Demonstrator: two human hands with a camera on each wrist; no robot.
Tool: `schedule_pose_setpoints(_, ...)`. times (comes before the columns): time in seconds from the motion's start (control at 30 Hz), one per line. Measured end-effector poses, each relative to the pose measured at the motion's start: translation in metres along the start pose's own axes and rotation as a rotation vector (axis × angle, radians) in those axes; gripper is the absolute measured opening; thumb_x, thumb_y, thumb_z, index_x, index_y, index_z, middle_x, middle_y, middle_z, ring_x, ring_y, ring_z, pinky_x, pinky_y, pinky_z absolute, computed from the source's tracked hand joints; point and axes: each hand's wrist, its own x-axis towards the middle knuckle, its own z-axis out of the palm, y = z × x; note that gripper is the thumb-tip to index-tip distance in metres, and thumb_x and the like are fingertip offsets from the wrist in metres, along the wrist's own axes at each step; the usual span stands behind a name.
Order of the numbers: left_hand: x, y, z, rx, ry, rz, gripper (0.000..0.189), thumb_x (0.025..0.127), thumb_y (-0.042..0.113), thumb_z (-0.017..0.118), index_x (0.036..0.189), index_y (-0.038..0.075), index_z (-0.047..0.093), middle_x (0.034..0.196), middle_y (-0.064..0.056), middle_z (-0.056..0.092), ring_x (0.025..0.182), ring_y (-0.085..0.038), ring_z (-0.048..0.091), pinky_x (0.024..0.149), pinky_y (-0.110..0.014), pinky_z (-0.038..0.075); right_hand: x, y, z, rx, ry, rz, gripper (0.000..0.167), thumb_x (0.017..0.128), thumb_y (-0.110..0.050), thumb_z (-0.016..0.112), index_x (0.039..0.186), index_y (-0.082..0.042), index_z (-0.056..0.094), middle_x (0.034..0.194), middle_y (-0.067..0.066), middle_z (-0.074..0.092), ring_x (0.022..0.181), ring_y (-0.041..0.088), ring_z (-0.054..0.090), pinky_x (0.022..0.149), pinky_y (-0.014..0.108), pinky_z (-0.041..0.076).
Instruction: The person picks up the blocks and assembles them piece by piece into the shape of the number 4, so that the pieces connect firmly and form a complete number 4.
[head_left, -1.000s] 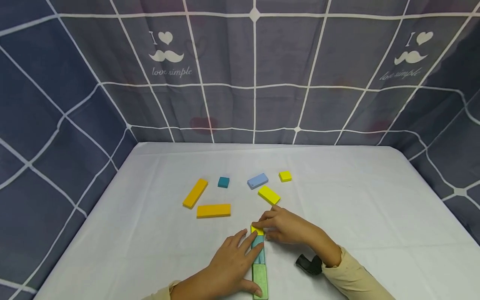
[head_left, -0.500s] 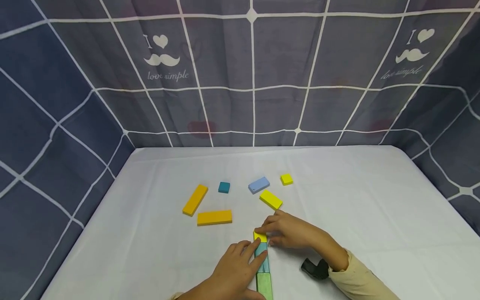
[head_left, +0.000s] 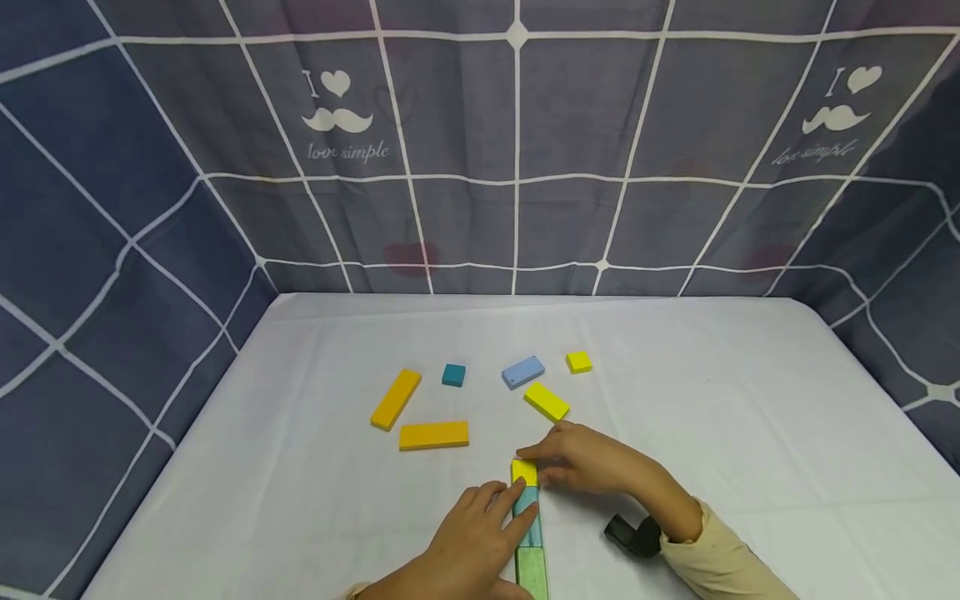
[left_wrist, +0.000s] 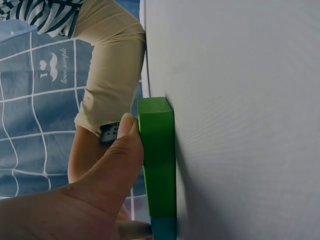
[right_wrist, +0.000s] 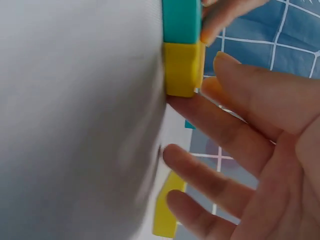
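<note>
A straight row of wooden blocks runs away from the person in the head view: a green block (head_left: 532,573) nearest, a teal block (head_left: 529,533) beyond it, and a small yellow block (head_left: 524,472) at the far end. My left hand (head_left: 468,546) rests along the row, its fairly straight fingertips touching the teal and yellow blocks. In the left wrist view its thumb (left_wrist: 117,150) lies against the green block (left_wrist: 159,165). My right hand (head_left: 588,461) is at the far end, a fingertip against the yellow block's (right_wrist: 180,70) end face while the thumb (right_wrist: 240,75) stands apart from it.
Beyond the row lie two orange blocks (head_left: 433,435), a small dark teal block (head_left: 453,375), a light blue block (head_left: 522,372), a yellow block (head_left: 547,402) and a small yellow block (head_left: 579,362). A black object (head_left: 633,536) sits by the right sleeve. Grid-patterned curtains (head_left: 465,217) surround the white table (head_left: 300,517).
The right fingers have shifted slightly from the yellow block's top to its far end, leaving more of its top visible. The head view has tilted a little. The left hand stays on the row.
</note>
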Motion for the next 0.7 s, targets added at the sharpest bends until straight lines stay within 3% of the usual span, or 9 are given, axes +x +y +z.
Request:
schedule_pose_setpoints(0.07,0.001,0.0,-0.001,-0.005,-0.023,-0.008,0.086,0.07,0.078,0.041,0.133,0.019,0.047,0.138,-0.01,0.041,0.112,-0.02,0.043,0.085,-0.032,0.041,0.0,0.002,-0.002,0.017,-0.009,0.016,0.039,0.086,-0.023,0.061,0.124,-0.015,0.058,0.116,-0.006,0.064,0.101,0.011,0.055,0.085,0.029,0.046)
schedule_pose_setpoints(0.2,0.003,0.0,0.0,0.004,0.0,-0.01,0.087,0.069,0.079,0.043,0.132,0.019,0.048,0.137,-0.01,0.042,0.112,-0.02,0.043,0.086,-0.032,0.041,-0.001,0.007,-0.006,0.04,0.012,0.034,0.041,0.088,-0.023,0.059,0.128,-0.012,0.054,0.125,0.0,0.059,0.115,0.02,0.054,0.094,0.039,0.043)
schedule_pose_setpoints(0.3,0.003,0.0,0.001,0.015,0.03,-0.005,0.087,0.069,0.078,0.044,0.131,0.018,0.049,0.136,-0.01,0.044,0.111,-0.02,0.044,0.086,-0.031,0.041,-0.003,0.012,-0.008,0.041,0.09,0.065,0.044,0.088,-0.023,0.058,0.13,-0.011,0.052,0.13,0.004,0.054,0.121,0.024,0.049,0.097,0.043,0.04)
schedule_pose_setpoints(0.4,0.003,0.0,0.001,0.012,0.019,-0.009,0.086,0.069,0.078,0.044,0.131,0.019,0.049,0.136,-0.01,0.044,0.111,-0.02,0.044,0.086,-0.031,0.041,-0.004,0.018,-0.007,0.005,0.192,0.083,0.048,0.087,-0.022,0.06,0.132,-0.01,0.049,0.135,0.009,0.049,0.127,0.029,0.043,0.099,0.046,0.037)
schedule_pose_setpoints(0.53,0.002,-0.001,0.0,-0.013,-0.029,-0.02,0.087,0.069,0.078,0.044,0.132,0.02,0.048,0.137,-0.009,0.042,0.111,-0.019,0.043,0.086,-0.032,0.041,-0.002,0.025,-0.003,-0.07,0.263,0.1,0.051,0.087,-0.02,0.061,0.134,-0.007,0.046,0.14,0.015,0.042,0.128,0.033,0.039,0.097,0.047,0.038)
schedule_pose_setpoints(0.7,0.001,-0.002,-0.001,-0.037,-0.061,-0.025,0.087,0.069,0.078,0.043,0.134,0.02,0.046,0.139,-0.009,0.041,0.113,-0.02,0.043,0.087,-0.032,0.041,0.001,0.028,0.001,-0.125,0.263,0.158,0.047,0.087,-0.021,0.06,0.13,-0.006,0.05,0.138,0.018,0.043,0.121,0.035,0.047,0.092,0.046,0.043)
